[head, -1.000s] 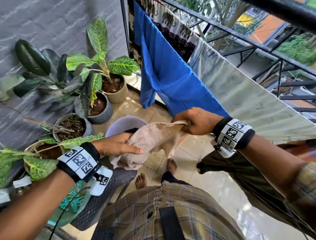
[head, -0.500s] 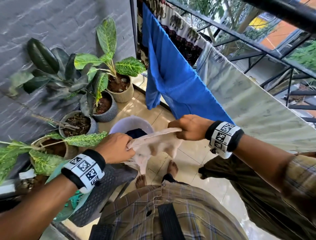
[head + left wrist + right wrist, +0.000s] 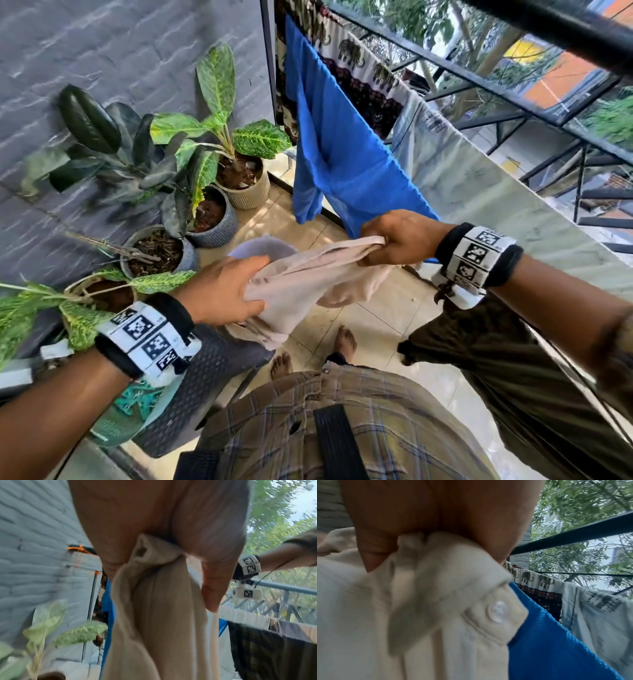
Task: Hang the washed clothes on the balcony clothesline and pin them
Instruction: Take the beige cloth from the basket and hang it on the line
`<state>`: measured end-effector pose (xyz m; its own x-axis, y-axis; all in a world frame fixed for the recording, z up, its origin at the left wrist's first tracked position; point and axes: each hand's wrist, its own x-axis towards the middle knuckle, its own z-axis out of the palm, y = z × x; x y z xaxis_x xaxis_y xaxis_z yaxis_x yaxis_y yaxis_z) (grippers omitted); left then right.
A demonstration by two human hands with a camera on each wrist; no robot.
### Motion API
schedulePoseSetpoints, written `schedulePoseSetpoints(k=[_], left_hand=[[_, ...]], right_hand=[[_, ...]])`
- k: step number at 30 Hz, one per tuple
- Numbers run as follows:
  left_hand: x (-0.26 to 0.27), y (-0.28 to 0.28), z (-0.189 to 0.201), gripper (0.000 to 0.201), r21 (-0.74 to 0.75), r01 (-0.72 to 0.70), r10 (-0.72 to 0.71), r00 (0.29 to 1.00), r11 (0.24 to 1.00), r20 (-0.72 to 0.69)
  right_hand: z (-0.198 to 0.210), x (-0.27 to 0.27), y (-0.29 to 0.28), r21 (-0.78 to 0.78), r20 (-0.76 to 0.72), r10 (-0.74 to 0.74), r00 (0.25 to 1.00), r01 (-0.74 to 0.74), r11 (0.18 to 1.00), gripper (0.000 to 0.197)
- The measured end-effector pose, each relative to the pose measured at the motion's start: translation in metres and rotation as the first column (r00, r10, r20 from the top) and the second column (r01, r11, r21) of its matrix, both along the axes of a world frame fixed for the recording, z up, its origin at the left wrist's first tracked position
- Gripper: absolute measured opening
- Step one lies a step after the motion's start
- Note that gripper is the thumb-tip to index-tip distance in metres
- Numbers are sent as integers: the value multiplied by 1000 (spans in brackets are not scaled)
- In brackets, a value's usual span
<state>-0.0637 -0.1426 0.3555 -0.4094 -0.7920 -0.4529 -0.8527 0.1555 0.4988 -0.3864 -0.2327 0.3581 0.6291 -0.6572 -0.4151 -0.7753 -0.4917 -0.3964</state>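
A beige buttoned garment (image 3: 308, 274) stretches between both hands above the floor. My left hand (image 3: 226, 291) grips its lower end, thumb and fingers wrapped round bunched cloth (image 3: 154, 601). My right hand (image 3: 394, 240) clutches the other end in a fist, with a white button (image 3: 499, 611) just below it. Beyond the right hand hang a blue garment (image 3: 335, 154), an elephant-print cloth (image 3: 346, 54) and a pale shirt (image 3: 479, 178) on the clothesline. A dark plaid garment (image 3: 513, 377) hangs nearer me on the right.
A pale bucket (image 3: 260, 245) stands on the tiled floor under the beige garment. Several potted plants (image 3: 205, 164) line the grey brick wall on the left. A dark chair (image 3: 219, 377) and a teal basket (image 3: 133, 407) sit by my left arm. A black railing (image 3: 513, 92) runs behind the line.
Both hands have risen and pulled apart, drawing the beige garment out longer between them. The left hand shifted its hold further along the cloth.
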Motion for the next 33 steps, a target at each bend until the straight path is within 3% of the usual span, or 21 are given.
schedulePoseSetpoints(k=[3,5,7,9,12,14,16,18,21,22,25,28,33], left_hand=[[1,-9,5,7,-44,35,-32,997,998,69],[3,-14,5,14,-32,76,-74,994,997,79],[4,-18,10,8,-33,136,-134,990,990,53],[2,-17,13,20,-6,110,-110,994,994,4],[-1,-11,11,52,71,42,-35,995,997,-96],[-3,-4,5,50,76,71,-54,977,995,-205],[-5,-1,0,41,68,79,-58,962,995,-266],[-7,-1,-3,48,91,84,-59,966,992,-251],[-16,-1,-2,76,125,194,-180,977,973,-111],[-21,-1,-1,76,133,243,-240,970,961,-38],[-37,5,-6,45,103,393,-404,906,914,128],[-48,10,-21,13,117,424,-440,877,898,195],[-74,20,-36,21,99,486,-495,861,868,115]], right_hand=[[9,-4,8,76,-26,-15,1000,17,997,45],[13,-5,14,89,-95,-13,995,21,996,45],[13,-7,20,56,-159,-18,987,27,998,52],[12,-12,25,27,-196,-47,980,53,998,47],[10,-16,35,-36,-243,-72,967,65,997,23],[9,-19,43,-61,-242,-118,963,107,992,13],[11,-24,52,-55,-235,-171,957,162,985,17],[14,-28,62,-37,-232,-210,950,207,978,22],[17,-31,81,-20,-262,-248,932,252,968,29],[17,-32,89,-10,-263,-266,927,273,962,32],[19,-37,116,-49,-252,-307,918,305,951,33],[17,-47,147,-115,-301,-335,893,315,942,33],[4,-72,207,-11,-414,-430,803,468,884,54]])
